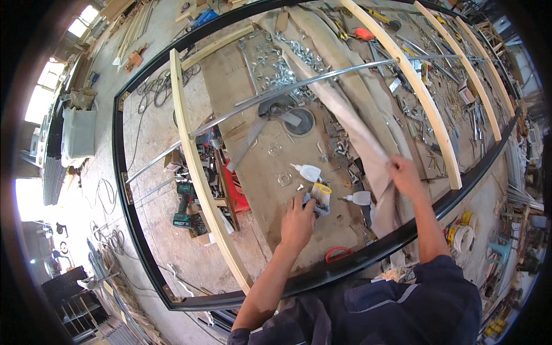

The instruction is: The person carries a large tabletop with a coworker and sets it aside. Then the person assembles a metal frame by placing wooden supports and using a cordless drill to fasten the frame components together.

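My left hand (298, 221) reaches down to the bench with bent fingers. They close on the near left side of a small grey, knitted-looking thing with a yellow rim (322, 199). Just beyond it lies a white squeeze bottle (309, 172); a second white bottle (359, 198) rests further right. Raised over the edge of a long beige cloth (362, 135) is my right hand (406, 177), its fingers curled and slightly blurred. Whatever they may hold is too small or hidden to make out. Clear rings (284, 179) and a dark round disc (299, 121) lie farther off.
A black frame (345, 268) surrounds the bench, crossed by pale wooden bars (198, 167) and a metal rod (322, 76). Scattered bolts (287, 69) cover the far part. A green drill (184, 207) stands beyond the left bar. A red-handled tool (338, 253) lies near the front edge.
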A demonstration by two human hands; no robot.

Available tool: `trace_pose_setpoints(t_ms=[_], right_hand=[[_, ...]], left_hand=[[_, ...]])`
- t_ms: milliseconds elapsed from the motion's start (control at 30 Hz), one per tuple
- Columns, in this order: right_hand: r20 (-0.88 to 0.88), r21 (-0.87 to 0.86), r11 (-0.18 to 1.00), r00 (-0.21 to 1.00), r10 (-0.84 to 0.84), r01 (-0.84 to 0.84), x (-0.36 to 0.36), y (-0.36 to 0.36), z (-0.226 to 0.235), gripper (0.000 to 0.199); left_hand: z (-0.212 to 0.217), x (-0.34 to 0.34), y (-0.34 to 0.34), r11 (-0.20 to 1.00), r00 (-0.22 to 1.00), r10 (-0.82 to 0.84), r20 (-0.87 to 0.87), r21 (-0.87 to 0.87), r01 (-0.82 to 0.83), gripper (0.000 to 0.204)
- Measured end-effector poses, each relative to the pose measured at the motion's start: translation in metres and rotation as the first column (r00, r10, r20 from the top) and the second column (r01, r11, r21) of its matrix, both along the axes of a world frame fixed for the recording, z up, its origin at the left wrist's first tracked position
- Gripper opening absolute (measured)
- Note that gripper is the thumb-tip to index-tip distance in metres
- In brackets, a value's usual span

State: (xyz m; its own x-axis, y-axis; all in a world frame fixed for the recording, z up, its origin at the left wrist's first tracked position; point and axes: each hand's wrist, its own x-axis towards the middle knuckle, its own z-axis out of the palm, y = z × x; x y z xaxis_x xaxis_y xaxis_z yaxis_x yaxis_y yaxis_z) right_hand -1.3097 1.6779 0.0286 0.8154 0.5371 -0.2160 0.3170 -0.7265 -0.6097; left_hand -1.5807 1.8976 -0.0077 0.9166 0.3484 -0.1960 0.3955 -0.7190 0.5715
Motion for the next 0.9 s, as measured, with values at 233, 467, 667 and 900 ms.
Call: trace_pose_setpoints(t_ms=[233, 467, 667, 900], right_hand=[[-0.321, -0.016, 0.774, 0.737, 0.595, -0.632, -0.084, 0.049, -0.038, 0.025], [-0.402, 0.075, 0.785, 0.702, 0.588, -0.615, -0.119, 0.031, -0.016, 0.032], [-0.297, 0.185, 0.943, 0.899, 0.322, -0.276, -0.126, 0.000, 0.041, 0.029], [-0.309, 0.243, 0.970, 0.949, 0.064, 0.014, -0.148, -0.046, 0.034, 0.027]], left_hand=[[0.033, -0.004, -0.002, 0.996, 0.995, 0.018, 0.099, -0.085, -0.009, 0.037], [0.160, -0.020, 0.040, 0.937, 0.913, 0.214, 0.348, -0.338, -0.091, 0.018], [0.334, -0.071, 0.069, 0.981, 0.700, 0.041, 0.713, 0.105, -0.165, 0.033], [0.433, -0.054, 0.092, 0.967, 0.963, -0.203, 0.175, 0.191, 0.169, 0.064]])
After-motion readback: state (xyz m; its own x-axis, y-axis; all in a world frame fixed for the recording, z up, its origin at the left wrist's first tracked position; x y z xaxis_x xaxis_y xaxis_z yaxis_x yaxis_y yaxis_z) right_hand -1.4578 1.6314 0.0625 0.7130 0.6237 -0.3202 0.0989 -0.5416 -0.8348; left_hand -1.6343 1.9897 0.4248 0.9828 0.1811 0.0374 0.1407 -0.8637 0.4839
